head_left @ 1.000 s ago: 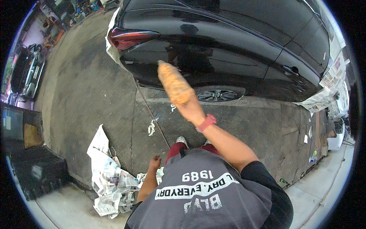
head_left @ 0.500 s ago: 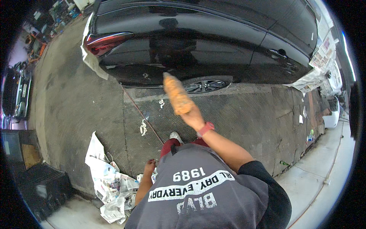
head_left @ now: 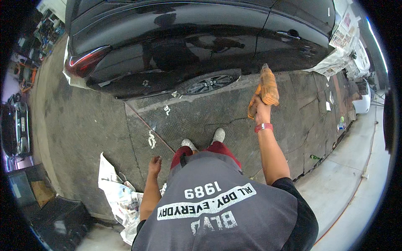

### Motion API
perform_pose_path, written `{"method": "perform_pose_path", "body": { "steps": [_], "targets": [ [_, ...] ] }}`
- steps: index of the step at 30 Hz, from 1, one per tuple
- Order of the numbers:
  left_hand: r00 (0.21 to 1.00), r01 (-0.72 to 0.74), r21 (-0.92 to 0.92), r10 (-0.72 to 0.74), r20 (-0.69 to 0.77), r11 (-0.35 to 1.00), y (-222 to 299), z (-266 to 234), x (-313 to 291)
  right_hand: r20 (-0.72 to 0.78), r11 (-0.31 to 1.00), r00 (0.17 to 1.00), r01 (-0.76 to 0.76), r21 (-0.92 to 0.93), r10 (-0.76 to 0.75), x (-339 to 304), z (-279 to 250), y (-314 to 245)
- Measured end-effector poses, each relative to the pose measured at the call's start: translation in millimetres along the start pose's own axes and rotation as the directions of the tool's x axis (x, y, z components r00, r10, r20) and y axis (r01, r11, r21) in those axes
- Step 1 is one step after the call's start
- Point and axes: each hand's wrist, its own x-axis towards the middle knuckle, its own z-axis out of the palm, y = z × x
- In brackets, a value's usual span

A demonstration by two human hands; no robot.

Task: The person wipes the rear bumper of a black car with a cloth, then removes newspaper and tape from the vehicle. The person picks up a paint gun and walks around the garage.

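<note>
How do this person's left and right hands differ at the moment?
The right hand grips an orange tool; the left hand shows no tool.
The right hand reaches out toward the black car; the left hand hangs closer to the body.
The right hand has a red band at its wrist; the left hand shows none.
Both are ungloved.

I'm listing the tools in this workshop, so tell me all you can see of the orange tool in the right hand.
The orange tool is pistol-shaped: a bulky body tapers to a short, greyish nozzle, with an orange handle on its left. Its casing looks like plastic, smudged with dark grime. The right hand grips it, nozzle pointing away from the person, toward the black car. Whether it is running cannot be told.
</note>
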Motion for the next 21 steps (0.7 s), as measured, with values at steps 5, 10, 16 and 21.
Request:
{"method": "perform_pose_path", "body": {
  "steps": [5,10,16,21],
  "targets": [
    [0.989,0.098,0.027,-0.100,0.106,0.995,-3,15,-17,0.399,0.892,0.912,0.257,-0.371,-0.096,-29,13,23],
    [0.987,0.141,-0.094,-0.133,0.089,0.986,-36,37,-37,0.490,0.858,0.838,0.419,-0.298,-0.239,-21,8,22],
    [0.985,0.152,-0.146,-0.139,0.098,0.978,-27,49,-73,0.101,0.996,0.994,0.048,-0.074,-0.040,10,-16,44],
    [0.988,0.102,0.198,-0.122,0.090,0.975,29,73,-93,0.718,0.711,0.621,0.655,-0.257,-0.314,-11,-23,82]
  ]
}}
